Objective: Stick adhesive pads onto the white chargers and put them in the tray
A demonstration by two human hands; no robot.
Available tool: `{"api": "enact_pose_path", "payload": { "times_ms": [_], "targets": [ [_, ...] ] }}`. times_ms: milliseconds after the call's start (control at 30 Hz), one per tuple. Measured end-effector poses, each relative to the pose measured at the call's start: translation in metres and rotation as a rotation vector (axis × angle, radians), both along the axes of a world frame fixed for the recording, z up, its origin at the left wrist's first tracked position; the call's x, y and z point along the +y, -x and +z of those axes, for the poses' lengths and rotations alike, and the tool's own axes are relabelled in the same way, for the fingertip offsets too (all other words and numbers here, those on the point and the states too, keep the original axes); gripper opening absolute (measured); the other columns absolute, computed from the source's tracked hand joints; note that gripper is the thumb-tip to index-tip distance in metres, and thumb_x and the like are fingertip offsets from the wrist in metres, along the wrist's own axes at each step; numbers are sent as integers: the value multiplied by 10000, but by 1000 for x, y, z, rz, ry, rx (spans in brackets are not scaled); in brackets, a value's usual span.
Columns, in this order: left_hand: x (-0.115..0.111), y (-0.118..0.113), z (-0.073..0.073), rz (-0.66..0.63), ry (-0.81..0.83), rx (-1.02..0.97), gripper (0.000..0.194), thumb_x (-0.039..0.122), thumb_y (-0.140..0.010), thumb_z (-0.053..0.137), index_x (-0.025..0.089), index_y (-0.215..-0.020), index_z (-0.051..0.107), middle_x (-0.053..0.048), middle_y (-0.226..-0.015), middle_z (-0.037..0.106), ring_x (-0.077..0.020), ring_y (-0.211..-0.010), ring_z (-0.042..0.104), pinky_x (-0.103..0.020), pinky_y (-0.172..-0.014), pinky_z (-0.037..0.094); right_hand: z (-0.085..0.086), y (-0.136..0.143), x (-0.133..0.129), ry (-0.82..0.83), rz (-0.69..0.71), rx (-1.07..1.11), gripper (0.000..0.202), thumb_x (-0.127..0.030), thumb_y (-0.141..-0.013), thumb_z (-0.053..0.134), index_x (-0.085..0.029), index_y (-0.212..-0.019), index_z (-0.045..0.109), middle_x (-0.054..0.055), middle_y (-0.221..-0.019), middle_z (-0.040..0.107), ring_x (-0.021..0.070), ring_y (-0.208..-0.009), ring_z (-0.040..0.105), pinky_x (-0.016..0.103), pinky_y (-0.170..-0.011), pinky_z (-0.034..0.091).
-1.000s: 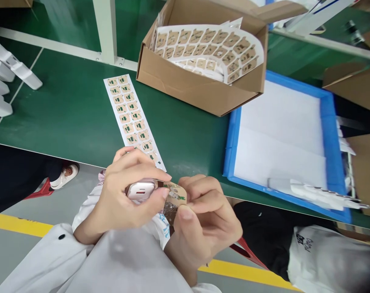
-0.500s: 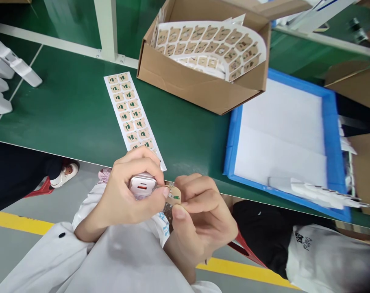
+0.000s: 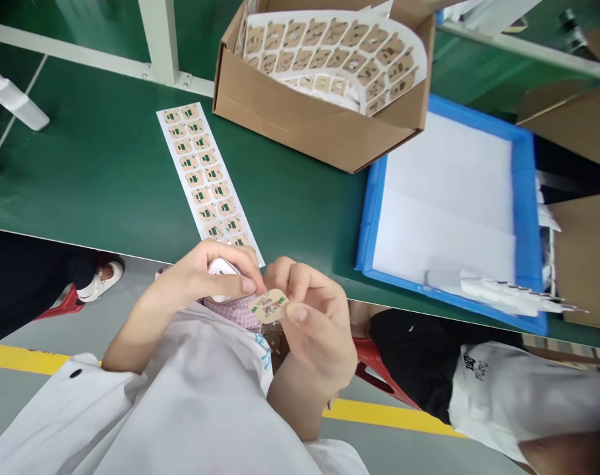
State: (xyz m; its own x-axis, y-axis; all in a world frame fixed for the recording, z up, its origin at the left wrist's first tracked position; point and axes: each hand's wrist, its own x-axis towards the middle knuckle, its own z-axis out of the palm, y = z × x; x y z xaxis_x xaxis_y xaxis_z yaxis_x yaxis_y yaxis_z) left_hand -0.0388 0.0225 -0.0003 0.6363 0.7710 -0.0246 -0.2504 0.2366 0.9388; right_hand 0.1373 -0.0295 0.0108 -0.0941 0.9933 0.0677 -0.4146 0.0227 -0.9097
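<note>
My left hand (image 3: 201, 272) is closed round a small white USB charger (image 3: 221, 268), which is mostly hidden by the fingers. A tan adhesive sticker (image 3: 260, 309) with green print and a cut-out is pinched between thumb and fingertips of my right hand (image 3: 317, 323). The sticker's far side is close to my left fingertips; whether they touch it I cannot tell. Above my hands a white sheet of tan stickers (image 3: 197, 177) lies on the green table (image 3: 102, 178), its lower end partly behind my left hand.
A cardboard box (image 3: 300, 128) with more sticker sheets stands at the back. To its right is a blue tray (image 3: 366, 231) lined with white, with white pieces (image 3: 498, 290) at its front. White parts (image 3: 18, 102) lie far left. A person in a white top (image 3: 508, 389) sits at right.
The sticker has turned flatter towards me in my right hand. My left hand has tilted the charger, so its port face shows less. The whole view has shifted slightly.
</note>
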Motion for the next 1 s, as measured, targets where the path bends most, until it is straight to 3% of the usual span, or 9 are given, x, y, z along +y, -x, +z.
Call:
{"api": "enact_pose_path", "payload": {
  "times_ms": [100, 233, 600, 767, 1000],
  "targets": [
    [-1, -6, -5, -118, 223, -45, 279, 408, -748, 905, 181, -663, 767, -9, -657, 616, -139, -622, 534, -290, -608, 415, 0, -2, 0, 113, 17, 25, 313, -279, -798, 803, -207, -608, 565, -26, -656, 483, 131, -589, 440, 267, -544, 373],
    [-8, -7, -5, -103, 386, -46, 214, 347, -708, 886, 171, -679, 768, 2, -672, 627, -134, -674, 545, -278, -674, 405, 2, 0, -2, 187, 10, 83, 295, -250, -761, 825, -202, -590, 590, -25, -657, 473, 131, -605, 436, 275, -576, 383],
    [-8, -5, -5, -110, 343, -6, 184, 329, -693, 853, 185, -690, 738, 11, -677, 595, -144, -676, 491, -285, -646, 350, 2, -1, -5, 177, 2, 108, 279, -240, -763, 825, -202, -599, 603, -30, -659, 485, 128, -613, 460, 268, -593, 424],
    [-7, -5, -6, -142, 353, -51, 167, 312, -700, 866, 189, -691, 754, -2, -686, 607, -166, -732, 533, -286, -660, 382, 3, -2, -5, 172, 2, 87, 287, -247, -765, 824, -200, -597, 597, -33, -648, 478, 124, -607, 455, 262, -587, 411],
    [-5, -6, -5, -160, 377, -64, 189, 325, -686, 886, 182, -710, 764, 3, -680, 611, -147, -669, 523, -285, -620, 368, 3, -2, -4, 184, -5, 89, 302, -247, -760, 829, -201, -582, 589, -33, -644, 469, 127, -605, 456, 270, -589, 411]
  ]
}}
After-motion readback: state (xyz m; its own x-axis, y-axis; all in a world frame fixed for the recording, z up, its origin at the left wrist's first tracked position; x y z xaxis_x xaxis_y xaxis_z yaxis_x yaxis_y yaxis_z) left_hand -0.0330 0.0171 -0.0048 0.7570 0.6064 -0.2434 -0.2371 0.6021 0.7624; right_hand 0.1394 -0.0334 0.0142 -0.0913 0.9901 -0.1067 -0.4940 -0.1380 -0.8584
